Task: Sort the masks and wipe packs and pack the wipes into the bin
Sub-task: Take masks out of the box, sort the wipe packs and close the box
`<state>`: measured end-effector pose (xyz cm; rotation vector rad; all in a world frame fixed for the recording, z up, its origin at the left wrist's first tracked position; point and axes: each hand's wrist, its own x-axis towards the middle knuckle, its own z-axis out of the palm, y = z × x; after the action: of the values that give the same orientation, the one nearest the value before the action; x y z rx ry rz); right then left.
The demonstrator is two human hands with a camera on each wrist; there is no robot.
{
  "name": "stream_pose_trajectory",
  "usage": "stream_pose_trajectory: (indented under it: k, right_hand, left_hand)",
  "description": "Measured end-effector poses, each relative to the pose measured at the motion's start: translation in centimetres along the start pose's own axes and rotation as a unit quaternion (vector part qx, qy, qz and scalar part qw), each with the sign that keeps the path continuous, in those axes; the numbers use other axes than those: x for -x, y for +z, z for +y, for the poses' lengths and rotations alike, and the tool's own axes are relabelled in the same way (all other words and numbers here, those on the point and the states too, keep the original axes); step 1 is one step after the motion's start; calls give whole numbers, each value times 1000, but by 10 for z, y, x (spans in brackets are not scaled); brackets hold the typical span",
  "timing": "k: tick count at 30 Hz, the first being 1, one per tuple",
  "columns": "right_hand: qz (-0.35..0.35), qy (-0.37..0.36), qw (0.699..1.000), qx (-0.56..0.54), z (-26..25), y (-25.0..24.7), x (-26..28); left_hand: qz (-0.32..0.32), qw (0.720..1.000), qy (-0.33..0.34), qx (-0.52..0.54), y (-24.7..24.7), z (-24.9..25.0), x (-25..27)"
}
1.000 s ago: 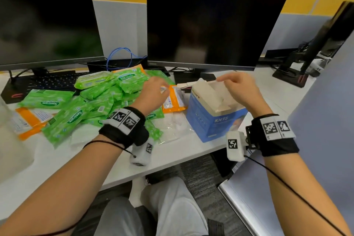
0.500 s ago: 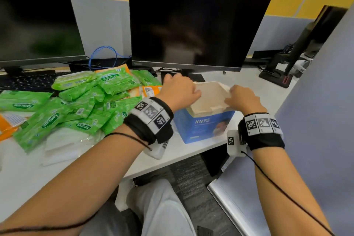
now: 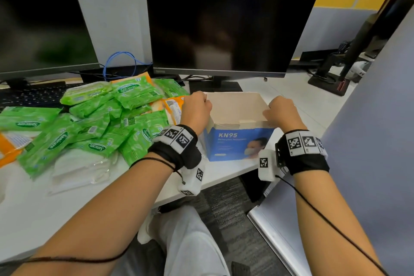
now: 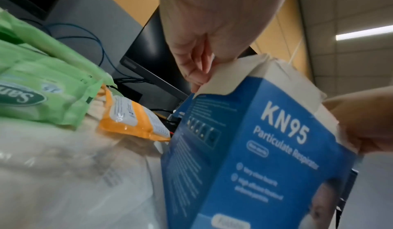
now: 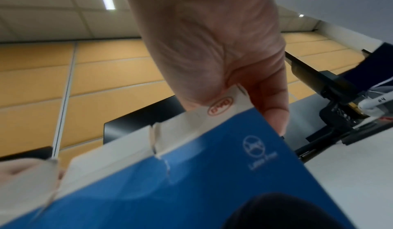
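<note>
My left grip pinches the left top flap of the blue KN95 box; my right grip pinches its right flap. The open box stands on the desk between them. Green wipe packs lie heaped left of my left grip.

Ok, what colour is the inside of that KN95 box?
Plain off-white cardboard inside the KN95 box; blue outside. Head view shows it best.
</note>
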<state>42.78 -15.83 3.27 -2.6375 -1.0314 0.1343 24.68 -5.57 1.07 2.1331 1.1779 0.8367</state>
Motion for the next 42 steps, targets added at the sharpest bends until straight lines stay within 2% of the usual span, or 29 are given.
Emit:
stream_pose_trajectory:
  k: [5,7,9,12,15,17,21,24,26,27,29,32,35,38,42]
  right_hand:
    - [-11,7,1000,24,-7,-6,13]
    - [47,-19,998,36,-11,-15,20]
    - [113,-106,988,-9,-25,-28,27]
    - [141,-265,944,-138,-70,-40,44]
    - [86,-371,898,-218,-125,-28,67]
    - [22,-409,885,-219,-153,-7,81]
    - [-100,-445,878,-145,-182,46,101]
    - [-191,-446,866,-119,-199,87,112]
    - [-230,-445,858,-109,-215,105,124]
    - [-242,-450,852,-110,-225,112,130]
    - [-248,-465,843,-106,-245,122,140]
    - [-209,-504,835,-70,-272,133,152]
    - [-226,-523,820,52,-285,142,164]
    - [-195,-511,828,126,-290,153,175]
    - [-162,-513,831,141,-297,156,178]
  left_hand:
    - [-2,999,22,36,0,-6,1]
    - [0,999,38,36,-10,-8,0]
    - [7,997,73,22,-28,-8,0]
    - [-10,989,144,-32,-65,-3,6]
    - [-23,977,195,-86,-102,-15,18]
    - [-43,970,205,-125,-124,-37,32]
    - [-68,971,97,-209,-163,-119,56]
    - [-6,966,-40,-254,-190,-183,80]
    - [32,962,-137,-236,-203,-211,93]
    - [31,959,-173,-221,-209,-220,99]
    - [15,958,-212,-191,-215,-233,104]
    - [15,962,-240,-132,-221,-242,107]
    - [36,955,-289,-63,-218,-248,114]
    - [52,950,-308,-13,-217,-257,122]
    - [14,948,-318,3,-221,-256,124]
